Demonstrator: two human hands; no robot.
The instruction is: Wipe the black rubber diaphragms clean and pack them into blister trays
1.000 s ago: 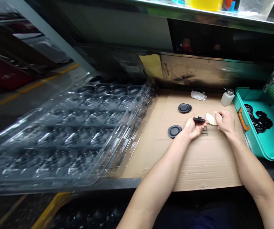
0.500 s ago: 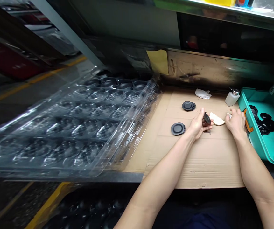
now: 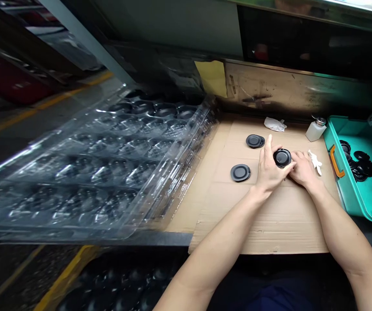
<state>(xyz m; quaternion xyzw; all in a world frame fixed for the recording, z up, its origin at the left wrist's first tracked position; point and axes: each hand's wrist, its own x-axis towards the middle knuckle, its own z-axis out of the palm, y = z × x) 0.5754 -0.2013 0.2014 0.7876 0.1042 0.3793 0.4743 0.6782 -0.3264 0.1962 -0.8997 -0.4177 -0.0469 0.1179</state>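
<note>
My left hand (image 3: 268, 172) is closed on a round black plastic lid (image 3: 282, 158), tilted up so its ringed face shows, with the thumb at its lower edge. My right hand (image 3: 304, 168) is close against the lid's right side, its fingers curled in. What those fingers grip is hidden. A crumpled white cloth (image 3: 315, 162) lies just right of that hand. To the left on the cardboard are another black lid (image 3: 240, 172) and, farther back, a small overlapping group of black lids (image 3: 255, 141).
Stacked clear plastic trays (image 3: 108, 172) with round pockets fill the left. A green bin (image 3: 364, 207) holding black parts stands right, with an orange handle (image 3: 337, 161). A pump bottle (image 3: 316, 128) and white crumpled wipe (image 3: 275, 124) sit behind on the cardboard sheet (image 3: 279, 224).
My right hand has moved left from the white cloth to the lid. My left hand has turned the lid face up. The white half-round pad is now out of sight.
</note>
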